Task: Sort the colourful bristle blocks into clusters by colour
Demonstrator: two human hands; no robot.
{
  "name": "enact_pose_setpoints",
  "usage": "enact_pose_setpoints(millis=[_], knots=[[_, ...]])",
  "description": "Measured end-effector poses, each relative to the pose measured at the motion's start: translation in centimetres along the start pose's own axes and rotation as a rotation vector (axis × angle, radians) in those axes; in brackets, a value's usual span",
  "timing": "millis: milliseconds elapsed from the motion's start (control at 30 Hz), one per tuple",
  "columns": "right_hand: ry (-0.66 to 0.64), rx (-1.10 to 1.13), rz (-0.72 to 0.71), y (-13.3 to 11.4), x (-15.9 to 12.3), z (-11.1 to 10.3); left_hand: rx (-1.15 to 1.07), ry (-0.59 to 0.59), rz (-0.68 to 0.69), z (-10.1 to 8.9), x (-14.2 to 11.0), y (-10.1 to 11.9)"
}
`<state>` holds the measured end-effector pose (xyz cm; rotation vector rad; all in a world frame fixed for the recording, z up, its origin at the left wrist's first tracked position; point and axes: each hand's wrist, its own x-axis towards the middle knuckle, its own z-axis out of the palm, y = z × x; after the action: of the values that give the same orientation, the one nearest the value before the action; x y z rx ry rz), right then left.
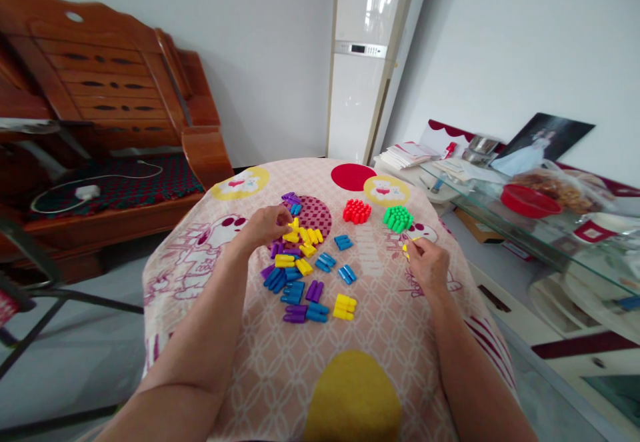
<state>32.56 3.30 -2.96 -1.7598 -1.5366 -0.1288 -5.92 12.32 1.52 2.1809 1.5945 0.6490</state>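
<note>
My left hand (270,225) is over the far left of a loose pile, its fingertips pinched at a yellow plastic peg piece (294,223). My right hand (429,265) is closed on another small yellow plastic peg piece (405,249), held to the right, nearer me than the green pegs. The pile mixes bullet-shaped pieces in joined rows: yellow (304,267), blue (293,292) and purple (314,291). A few blue pieces (347,273) and a yellow one (345,307) lie apart. Red pegs (357,211) and green pegs (399,219) stand upright in two tight groups further back.
A patterned cloth covers the round table (280,375). On the right, a glass shelf (480,209) holds a red bowl (530,201), papers and a bagged item. A wooden bench (105,82) stands at the left, a tall white cabinet unit (357,95) behind.
</note>
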Motion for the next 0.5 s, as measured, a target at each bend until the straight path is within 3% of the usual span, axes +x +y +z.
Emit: enact_pose_setpoints(millis=[67, 133, 333, 500], knots=[[-0.016, 0.096, -0.034, -0.4, -0.1, 0.1, -0.105, 0.018, 0.067, 0.5, 0.1, 1.4], [-0.086, 0.226, -0.093, -1.2, -0.4, 0.3, -0.219, -0.037, 0.159, 1.5, -0.1, 3.4], [-0.372, 0.547, -0.213, -4.9, -2.5, 1.4, -0.297, -0.211, 0.395, 6.4, -1.8, 9.7], [-0.45, 0.53, -0.263, -5.8, -3.0, 1.7, -0.284, -0.234, 0.477, 9.3, -2.7, 11.3]])
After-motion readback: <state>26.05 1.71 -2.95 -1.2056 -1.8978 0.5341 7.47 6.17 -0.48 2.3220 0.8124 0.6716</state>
